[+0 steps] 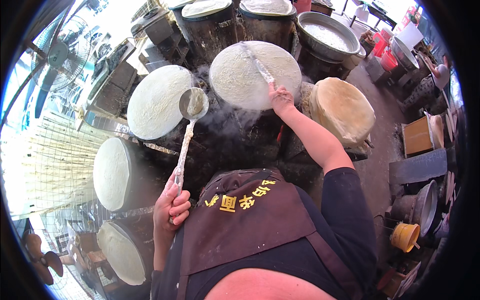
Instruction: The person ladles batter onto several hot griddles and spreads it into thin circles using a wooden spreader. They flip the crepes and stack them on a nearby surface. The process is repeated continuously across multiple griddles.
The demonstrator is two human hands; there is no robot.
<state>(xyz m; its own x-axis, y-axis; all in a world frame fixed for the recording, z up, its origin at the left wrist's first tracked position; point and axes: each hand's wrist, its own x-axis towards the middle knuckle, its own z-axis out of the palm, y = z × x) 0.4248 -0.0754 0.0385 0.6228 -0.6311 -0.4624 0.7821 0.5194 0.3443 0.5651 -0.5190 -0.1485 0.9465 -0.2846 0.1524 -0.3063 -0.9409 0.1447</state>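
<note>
My left hand (171,204) grips the batter-coated handle of a long metal ladle (195,103), whose bowl hangs near the steaming gap between two round griddles. My right hand (281,100) is closed on a long, pale, batter-smeared flat stick (257,65), which lies across the middle round griddle (240,80) coated in white batter. To its left is another coated round griddle (157,102). Beside my right forearm sits a stack of thick, pale tan round sheets (340,112). Steam partly veils the dark stove below the middle griddle.
More round griddles (112,175) line my left and the back, near a fan (57,55) and a wire rack (45,160). A large basin (327,37) stands back right. Along the right aisle are another person (435,80), red buckets (389,60), a yellow bucket (405,235) and a metal pot (427,207).
</note>
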